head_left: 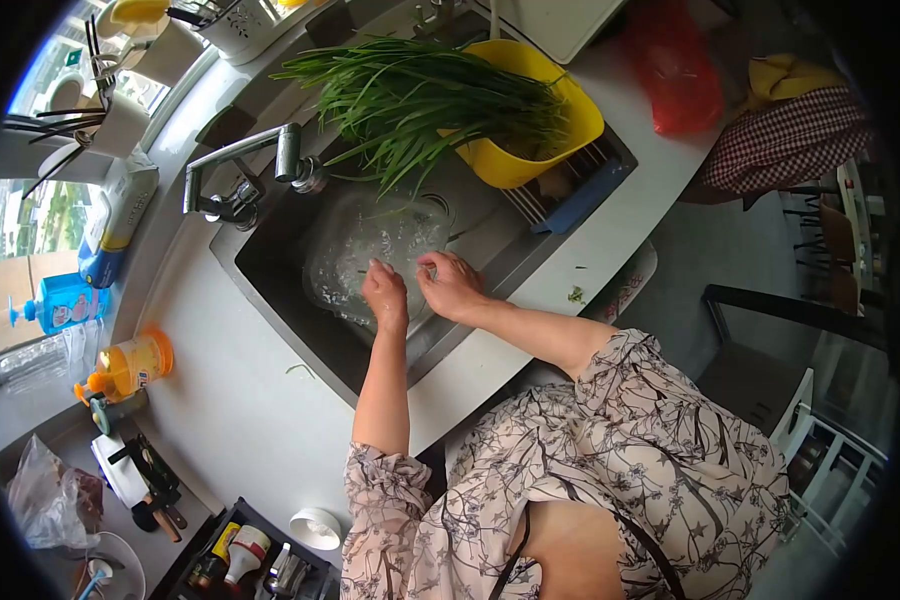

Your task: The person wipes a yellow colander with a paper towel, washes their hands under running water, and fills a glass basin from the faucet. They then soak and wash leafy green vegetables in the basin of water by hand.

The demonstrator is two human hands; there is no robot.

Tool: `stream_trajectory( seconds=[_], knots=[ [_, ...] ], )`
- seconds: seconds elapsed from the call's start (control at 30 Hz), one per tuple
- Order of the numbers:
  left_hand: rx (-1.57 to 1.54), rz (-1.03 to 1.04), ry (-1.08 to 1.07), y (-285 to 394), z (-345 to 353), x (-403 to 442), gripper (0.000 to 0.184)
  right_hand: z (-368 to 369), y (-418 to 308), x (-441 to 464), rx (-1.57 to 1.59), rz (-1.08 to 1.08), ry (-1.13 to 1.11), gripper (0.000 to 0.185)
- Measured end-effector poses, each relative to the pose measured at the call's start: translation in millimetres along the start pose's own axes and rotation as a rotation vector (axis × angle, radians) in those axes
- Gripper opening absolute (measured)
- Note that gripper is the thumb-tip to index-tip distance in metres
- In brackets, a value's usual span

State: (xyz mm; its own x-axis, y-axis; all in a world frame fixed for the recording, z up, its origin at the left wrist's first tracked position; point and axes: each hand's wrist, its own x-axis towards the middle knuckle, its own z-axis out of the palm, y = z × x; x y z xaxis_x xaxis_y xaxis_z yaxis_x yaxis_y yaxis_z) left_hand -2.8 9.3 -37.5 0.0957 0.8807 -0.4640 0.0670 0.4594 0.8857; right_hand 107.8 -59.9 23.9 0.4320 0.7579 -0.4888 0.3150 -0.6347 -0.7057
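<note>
My left hand is over the near side of the metal sink, at the edge of a clear, water-filled basin. Just right of it, my right hand has its fingers curled toward the basin. Both hands have bent fingers, and whatever may lie between the fingertips is too small to make out. Bits of green float in the water. Behind the hands, long green leafy stalks rest in a yellow basket and hang over the sink toward the faucet.
An orange bottle and a blue pump bottle stand by the window at left. A knife holder and a black tray of bottles are at lower left. Green scraps lie on the counter's right part, below a red bag.
</note>
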Motion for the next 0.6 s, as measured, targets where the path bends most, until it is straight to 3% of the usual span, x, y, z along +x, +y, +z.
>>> stream_trajectory(
  seconds=[0.23,0.33,0.43,0.53,0.6],
  knots=[
    [-0.058,0.009,0.080,-9,10,3,0.043,-25,11,-21,-0.001,-0.049,-0.017,0.028],
    [0.067,-0.248,-0.054,-2,4,-10,0.043,-42,13,-33,-0.008,-0.080,-0.003,0.028],
    [-0.143,-0.349,-0.222,6,15,-33,0.047,-53,9,-42,-0.035,-0.075,-0.009,0.032],
    [-0.535,-0.331,-0.449,45,46,-86,0.060,-54,10,-51,-0.016,-0.126,0.076,0.040],
    [-0.557,-0.208,-0.701,46,53,-103,0.070,-50,20,-48,0.030,-0.196,0.139,0.044]
  ],
)
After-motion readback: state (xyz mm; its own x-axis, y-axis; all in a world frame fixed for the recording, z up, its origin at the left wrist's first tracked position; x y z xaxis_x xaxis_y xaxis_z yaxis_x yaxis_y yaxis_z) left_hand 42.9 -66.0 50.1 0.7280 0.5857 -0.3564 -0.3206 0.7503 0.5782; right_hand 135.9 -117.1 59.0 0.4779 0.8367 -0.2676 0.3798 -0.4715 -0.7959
